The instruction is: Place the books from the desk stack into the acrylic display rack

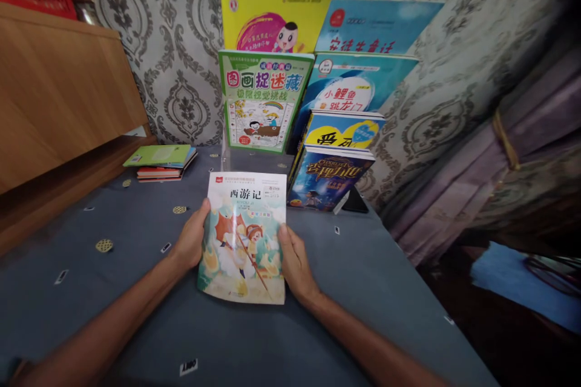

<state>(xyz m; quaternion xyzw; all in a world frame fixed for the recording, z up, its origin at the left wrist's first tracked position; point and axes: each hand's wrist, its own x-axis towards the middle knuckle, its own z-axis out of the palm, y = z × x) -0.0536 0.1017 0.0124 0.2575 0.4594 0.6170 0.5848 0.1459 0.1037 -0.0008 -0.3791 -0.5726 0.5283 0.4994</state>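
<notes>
A picture book [242, 242] is held face up, cover toward the camera, low over the near middle of the desk [363, 266]. Its cover shows a cartoon figure with a staff under a white title band. The left hand [190, 242] is clamped on the book's left edge, thumb on the cover and fingers hidden beneath. The right hand [295, 266] is clamped on the right edge in the same way. Whether the book's lower edge touches the desk cannot be told.

The desk is covered by a grey-blue cloth with small scattered marks. Behind the book, tiered upright books are noted: a green book [262, 103] at front left and a yellow book [272, 15] behind and above it. A dark book [329, 178] is at front right, and two blue books [376, 24] are further back. A flat stack of books [161, 163] lies far left on the desk, beside a wooden cabinet [54, 91]. Patterned wallpaper [181, 42] is recorded behind and a curtain [499, 151] at right.
</notes>
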